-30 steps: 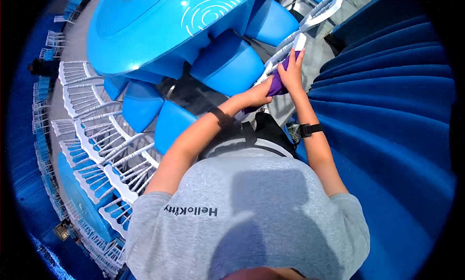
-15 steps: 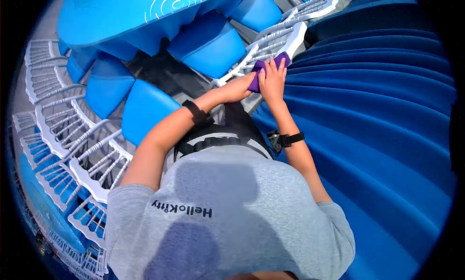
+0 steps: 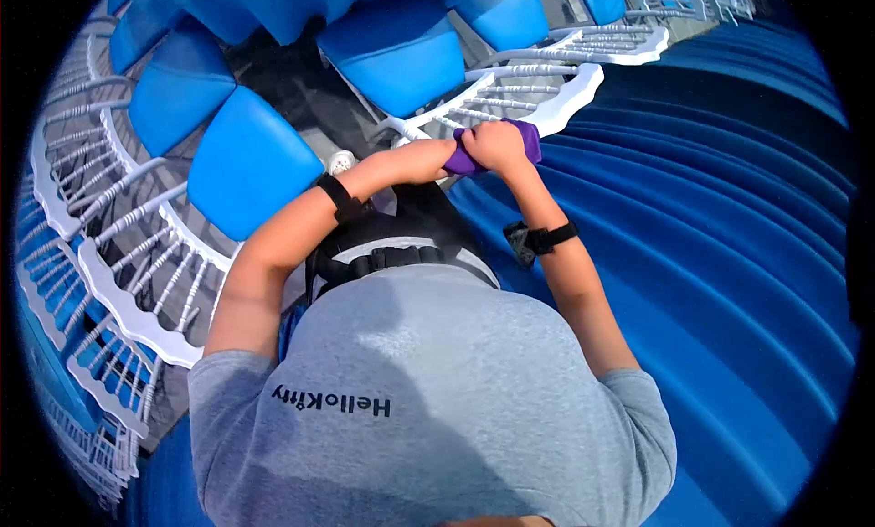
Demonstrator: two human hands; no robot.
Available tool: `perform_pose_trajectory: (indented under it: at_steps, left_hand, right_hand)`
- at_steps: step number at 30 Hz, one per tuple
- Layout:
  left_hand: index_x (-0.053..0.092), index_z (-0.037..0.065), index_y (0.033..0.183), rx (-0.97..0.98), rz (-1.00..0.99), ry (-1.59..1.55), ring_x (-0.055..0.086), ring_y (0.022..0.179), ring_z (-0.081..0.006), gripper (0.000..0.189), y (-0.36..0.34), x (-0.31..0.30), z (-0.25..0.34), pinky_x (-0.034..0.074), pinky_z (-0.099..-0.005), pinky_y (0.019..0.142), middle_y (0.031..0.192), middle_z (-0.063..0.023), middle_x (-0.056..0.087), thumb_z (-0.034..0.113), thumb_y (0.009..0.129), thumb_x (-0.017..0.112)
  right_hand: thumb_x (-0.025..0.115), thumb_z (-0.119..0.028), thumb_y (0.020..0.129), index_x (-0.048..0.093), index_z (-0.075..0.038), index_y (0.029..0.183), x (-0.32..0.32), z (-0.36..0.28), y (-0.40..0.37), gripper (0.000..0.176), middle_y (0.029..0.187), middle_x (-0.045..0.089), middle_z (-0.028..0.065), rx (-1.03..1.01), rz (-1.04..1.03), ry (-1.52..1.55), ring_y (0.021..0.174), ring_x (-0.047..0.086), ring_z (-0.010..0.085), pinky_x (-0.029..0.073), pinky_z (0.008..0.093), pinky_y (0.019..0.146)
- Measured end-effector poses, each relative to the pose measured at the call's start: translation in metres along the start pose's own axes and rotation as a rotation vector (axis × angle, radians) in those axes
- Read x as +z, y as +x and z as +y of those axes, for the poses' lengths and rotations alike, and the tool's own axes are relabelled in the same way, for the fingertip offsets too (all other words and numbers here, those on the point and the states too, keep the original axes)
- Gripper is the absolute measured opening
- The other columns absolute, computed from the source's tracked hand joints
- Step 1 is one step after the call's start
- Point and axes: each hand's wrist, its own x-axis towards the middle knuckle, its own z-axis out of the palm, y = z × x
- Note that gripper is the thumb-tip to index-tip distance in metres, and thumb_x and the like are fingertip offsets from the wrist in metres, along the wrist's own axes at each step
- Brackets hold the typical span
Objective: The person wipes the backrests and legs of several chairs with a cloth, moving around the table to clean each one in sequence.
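Note:
A bunched purple cloth point(image 3: 531, 146) is held between my two hands, in front of my waist and a little to the right. My left hand point(image 3: 432, 160) grips its left end, the fingers mostly hidden under the wrist and cloth. Closed over the cloth from above, my right hand point(image 3: 497, 145) has its fingers curled in. Just beyond the hands stands a white chair point(image 3: 570, 100) with a spindled back.
Several white chairs with blue seats point(image 3: 252, 167) curve along the left and top. A blue-covered table point(image 3: 283, 3) lies at the top edge. Pleated blue fabric point(image 3: 693, 281) fills the right side. A small white round object point(image 3: 341, 162) shows behind my left forearm.
My right hand's fingers have gone from stretched out over the cloth to curled around it. The view has shifted, so chairs and table sit differently in the picture.

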Motion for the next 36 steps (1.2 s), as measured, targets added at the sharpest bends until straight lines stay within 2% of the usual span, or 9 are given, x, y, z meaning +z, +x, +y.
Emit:
perform_pose_trajectory:
  at_steps: [6,12,16,17,20,24,26,32,36]
  left_hand:
    - [0.041,-0.004,0.108,-0.132,-0.376,-0.411,0.048,0.088,-0.0200,0.061,0.002,-0.019,-0.024,0.040,-0.0312,0.078,0.097,-0.0133,0.051,0.043,0.075,0.063]
    - [0.036,-0.006,0.113,-0.158,-0.353,-0.312,0.046,0.097,-0.0228,0.068,0.001,-0.035,0.025,0.037,-0.0318,0.084,0.106,-0.0179,0.047,0.047,0.076,0.059]
    - [0.011,-0.012,0.129,-0.014,-0.331,-0.102,0.014,0.128,-0.0364,0.090,0.021,-0.021,0.037,0.014,-0.0355,0.104,0.133,-0.0327,0.014,0.055,0.080,0.047]
    - [0.000,-0.012,0.130,-0.035,-0.412,-0.127,-0.001,0.129,-0.0391,0.096,0.029,-0.029,0.050,0.006,-0.0362,0.106,0.134,-0.0347,-0.001,0.058,0.079,0.043]
    - [0.000,-0.013,0.129,-0.083,-0.413,-0.058,0.002,0.129,-0.0399,0.098,0.064,-0.018,0.054,0.007,-0.0362,0.106,0.134,-0.0353,0.002,0.058,0.079,0.044]
    - [0.016,-0.009,0.128,-0.146,-0.392,-0.218,0.032,0.118,-0.0305,0.083,0.095,-0.011,0.020,0.021,-0.0332,0.101,0.124,-0.0254,0.034,0.052,0.080,0.048]
    - [0.013,-0.005,0.132,-0.122,-0.489,-0.443,0.027,0.122,-0.0255,0.077,0.096,-0.012,0.010,0.020,-0.0315,0.101,0.132,-0.0203,0.029,0.050,0.085,0.041]
    - [0.026,-0.003,0.128,-0.249,-0.317,-0.367,0.042,0.109,-0.0241,0.074,0.079,-0.014,0.020,0.032,-0.0321,0.092,0.120,-0.0174,0.043,0.056,0.084,0.036]
    - [0.032,0.003,0.125,-0.235,-0.320,-0.339,0.045,0.106,-0.0261,0.060,0.042,-0.024,0.031,0.033,-0.0344,0.090,0.116,-0.0142,0.049,0.050,0.088,0.032]
  right_hand:
    - [0.043,-0.029,0.075,0.064,0.000,0.084,0.032,0.012,0.064,0.037,0.095,0.058,0.0218,-0.340,-0.453,-0.084,0.089,0.056,0.0351,0.043,0.0394,0.080]
    - [0.043,-0.035,0.082,0.061,-0.002,0.090,-0.012,0.012,0.012,0.039,0.093,0.059,0.0183,-0.217,-0.141,0.208,0.087,0.056,0.0331,0.040,0.0450,0.082]
    - [0.044,-0.034,0.083,0.059,-0.004,0.094,-0.021,0.045,-0.033,0.036,0.097,0.060,0.0139,-0.226,0.043,0.084,0.094,0.055,0.0306,0.030,0.0509,0.092]
    - [0.044,-0.033,0.084,0.059,-0.005,0.094,-0.009,0.058,-0.037,0.033,0.097,0.060,0.0129,-0.250,0.289,0.093,0.096,0.054,0.0295,0.025,0.0530,0.094]
    - [0.046,-0.026,0.082,0.060,-0.004,0.088,0.005,0.080,-0.029,0.027,0.092,0.061,0.0131,-0.260,0.590,0.137,0.097,0.054,0.0274,0.025,0.0519,0.095]
    - [0.044,-0.027,0.077,0.065,-0.006,0.067,-0.006,0.077,0.009,0.031,0.075,0.063,0.0131,-0.145,0.257,-0.168,0.080,0.060,0.0263,0.035,0.0431,0.088]
    - [0.038,-0.032,0.080,0.065,-0.003,0.073,-0.022,0.072,0.020,0.040,0.080,0.062,0.0168,-0.076,-0.037,-0.166,0.078,0.060,0.0299,0.040,0.0407,0.083]
    - [0.043,-0.037,0.078,0.064,-0.004,0.087,-0.027,0.077,0.033,0.040,0.088,0.062,0.0173,-0.084,-0.224,-0.070,0.084,0.059,0.0311,0.043,0.0392,0.079]
    - [0.053,-0.036,0.076,0.058,-0.002,0.097,-0.026,0.072,-0.001,0.041,0.091,0.058,0.0193,-0.425,0.431,0.183,0.087,0.055,0.0310,0.042,0.0409,0.079]
